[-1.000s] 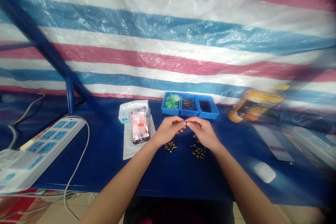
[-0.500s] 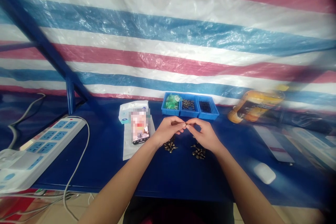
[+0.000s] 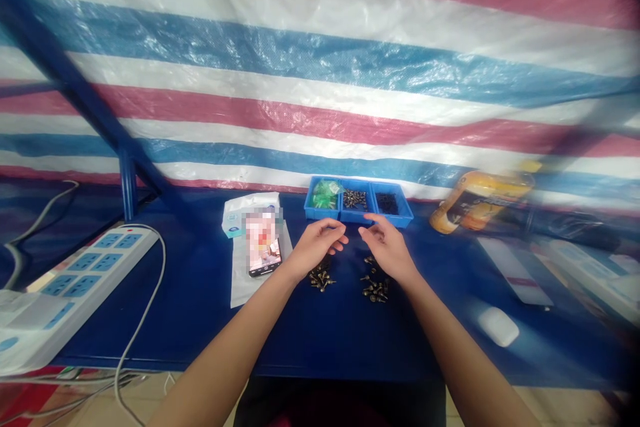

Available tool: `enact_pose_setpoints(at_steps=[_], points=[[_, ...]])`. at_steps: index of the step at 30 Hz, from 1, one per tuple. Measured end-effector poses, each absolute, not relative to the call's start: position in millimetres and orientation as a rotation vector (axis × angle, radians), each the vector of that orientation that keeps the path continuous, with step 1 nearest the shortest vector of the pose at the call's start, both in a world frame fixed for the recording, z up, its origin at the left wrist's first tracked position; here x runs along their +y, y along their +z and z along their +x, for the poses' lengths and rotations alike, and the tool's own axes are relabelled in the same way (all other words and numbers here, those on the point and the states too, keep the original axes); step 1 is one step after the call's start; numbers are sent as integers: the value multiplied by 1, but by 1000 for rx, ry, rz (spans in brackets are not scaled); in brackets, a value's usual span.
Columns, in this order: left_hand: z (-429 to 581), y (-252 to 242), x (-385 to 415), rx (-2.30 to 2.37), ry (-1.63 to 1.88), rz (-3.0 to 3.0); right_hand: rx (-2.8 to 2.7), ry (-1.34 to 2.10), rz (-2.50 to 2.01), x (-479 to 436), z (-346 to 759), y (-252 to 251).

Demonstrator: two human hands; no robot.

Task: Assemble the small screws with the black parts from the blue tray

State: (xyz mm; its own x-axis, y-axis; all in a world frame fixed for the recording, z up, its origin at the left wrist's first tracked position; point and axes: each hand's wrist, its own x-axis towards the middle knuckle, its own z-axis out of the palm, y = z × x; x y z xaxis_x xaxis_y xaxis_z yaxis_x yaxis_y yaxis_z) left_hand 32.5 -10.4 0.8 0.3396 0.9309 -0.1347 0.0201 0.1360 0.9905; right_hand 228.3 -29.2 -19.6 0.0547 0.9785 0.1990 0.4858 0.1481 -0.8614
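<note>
My left hand (image 3: pixel 320 243) hovers over the desk with thumb and fingers closed together; whatever may be between them is too small to make out. My right hand (image 3: pixel 387 247) is apart from it, its thumb and forefinger spread with nothing visible between them. Below my left hand lies a pile of small brass-coloured metal pieces with thin stems (image 3: pixel 321 279). Another pile of similar metal pieces (image 3: pixel 375 290) lies below my right hand, which partly covers it. Just beyond my hands, the middle blue bin (image 3: pixel 356 217) holds small metal parts (image 3: pixel 355 199).
The left blue bin (image 3: pixel 323 214) holds a green plastic bag; the right one (image 3: pixel 393 220) holds small dark parts. A phone (image 3: pixel 265 250) lies on white packaging at left, near a power strip (image 3: pixel 85 287). At right are a yellow-orange bottle (image 3: pixel 480 200) and a white rounded case (image 3: pixel 500 327).
My hands, which met at the fingertips, have come apart. The right forefinger and thumb have opened, and the view has shifted slightly.
</note>
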Motion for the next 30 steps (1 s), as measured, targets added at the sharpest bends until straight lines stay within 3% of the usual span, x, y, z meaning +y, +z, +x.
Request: enact_pose_setpoints(at_steps=[10, 30], points=[[31, -2, -8, 1018, 877, 1277, -2212, 574, -1670, -35, 261, 0], [32, 2, -11, 1031, 850, 1284, -2256, 866, -1747, -37, 283, 1]])
